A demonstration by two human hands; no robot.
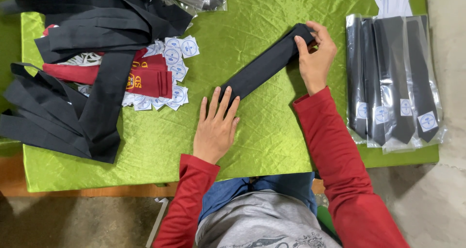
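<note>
Black tie (264,66) lies mid-tabletop (272,146): left hand (216,126) flat on its near end, right hand (316,53) fingers pinching the far end. Bagged ties (393,78) at three o'clock; loose ties (73,73) heaped at nine, unbagged.

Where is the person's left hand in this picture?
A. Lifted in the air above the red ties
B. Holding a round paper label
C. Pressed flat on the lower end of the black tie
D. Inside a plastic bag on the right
C: the left hand lies flat with spread fingers on the lower end of the black tie on the green cloth, while the right hand pinches its upper end.
</note>
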